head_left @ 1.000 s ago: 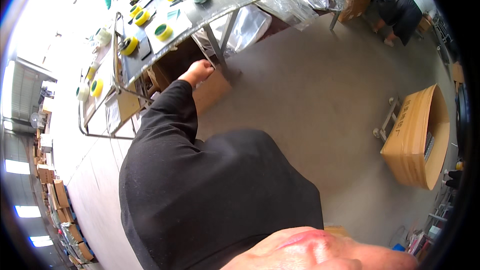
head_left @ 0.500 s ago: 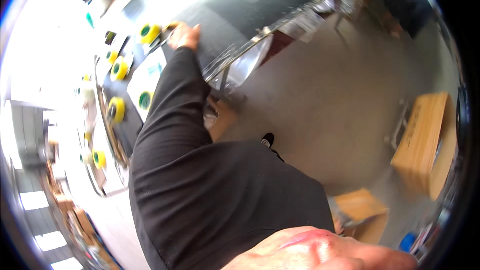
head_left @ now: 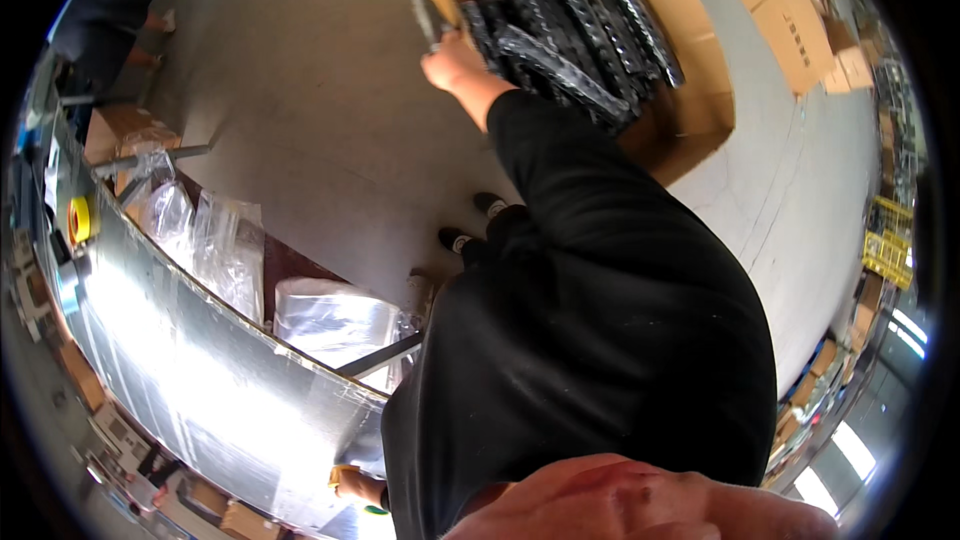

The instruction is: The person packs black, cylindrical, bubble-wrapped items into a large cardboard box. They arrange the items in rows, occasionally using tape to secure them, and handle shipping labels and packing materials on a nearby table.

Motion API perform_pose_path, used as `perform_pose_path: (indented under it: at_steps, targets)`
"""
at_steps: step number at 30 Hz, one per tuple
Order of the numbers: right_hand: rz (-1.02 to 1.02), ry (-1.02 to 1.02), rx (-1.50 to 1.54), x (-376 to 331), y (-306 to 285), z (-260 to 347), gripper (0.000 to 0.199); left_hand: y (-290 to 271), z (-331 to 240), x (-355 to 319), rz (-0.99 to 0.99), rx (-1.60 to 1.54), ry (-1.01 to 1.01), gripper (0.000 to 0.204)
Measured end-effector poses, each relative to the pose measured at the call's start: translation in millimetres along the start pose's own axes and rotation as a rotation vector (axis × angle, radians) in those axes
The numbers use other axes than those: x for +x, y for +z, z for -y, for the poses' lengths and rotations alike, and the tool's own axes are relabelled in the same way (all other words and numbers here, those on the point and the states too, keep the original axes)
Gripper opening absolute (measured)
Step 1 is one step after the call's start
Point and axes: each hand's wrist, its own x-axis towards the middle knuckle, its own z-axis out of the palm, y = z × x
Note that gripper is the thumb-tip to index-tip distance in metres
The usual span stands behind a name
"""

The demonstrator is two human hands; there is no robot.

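- The long black parts wrapped in shiny plastic film (head_left: pixel 570 40) lie in a loose heap inside a big open brown cardboard box (head_left: pixel 690 115) on the floor, at the top of my view.
- My right hand (head_left: pixel 455 65) is stretched out at the box's near wall, at the edge of the heap. A dark strip stands up just above it. The back of the hand hides the fingers, so I cannot tell whether it grips that strip, grips the box wall or only touches.
- My left hand (head_left: pixel 352 485) is low at the edge of the shiny metal table (head_left: pixel 200 370), next to something small, yellow and green. It is mostly hidden, so I cannot tell its grasp either.
- My read on progress: the box looks well filled and no black part lies outside it. I see none on the table. So I judge the handling at the box to be at its start, with nearly the whole heap left.
- Clear plastic bags (head_left: pixel 330 315) hang under the table, and a yellow tape roll (head_left: pixel 80 220) sits on its far left end.
- More brown cartons (head_left: pixel 790 0) are stacked beyond the box. Another person (head_left: pixel 100 25) stands well apart at upper left.
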Motion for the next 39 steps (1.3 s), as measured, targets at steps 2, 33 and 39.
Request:
perform_pose_path:
  at_steps: [2, 33, 39]
  targets:
    - [0.035, 0.074, 0.077, -21, 1, 21, 0.056, -62, -9, 19, -0.094, -0.284, -0.076, 0.033]
    - [0.466, 0.606, 1.575, -161, -182, -246, 0.048, -370, -399, -591, -0.151, -0.718, 2.160, 0.045]
    - [0.314, 0.777, 1.563, -88, -224, -379, 0.027, -376, -447, -682, -0.130, -0.648, 2.353, 0.059]
